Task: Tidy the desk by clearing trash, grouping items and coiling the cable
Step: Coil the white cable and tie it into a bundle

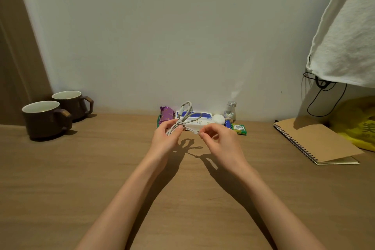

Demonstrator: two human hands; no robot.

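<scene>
both hands are raised above the desk point(101, 168). the left hand point(165, 138) is closed around the bundled white cable point(183, 121), loops sticking up past its fingers. the right hand point(218, 140) pinches the cable's free end between thumb and fingertips. two brown mugs point(47, 118) stand far left, a spiral notebook point(316, 141) lies right.

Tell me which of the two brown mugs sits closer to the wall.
The right-hand mug, with its handle pointing right, sits closer to the wall. The other mug stands nearer the camera, to its left and partly overlapping it.
</scene>
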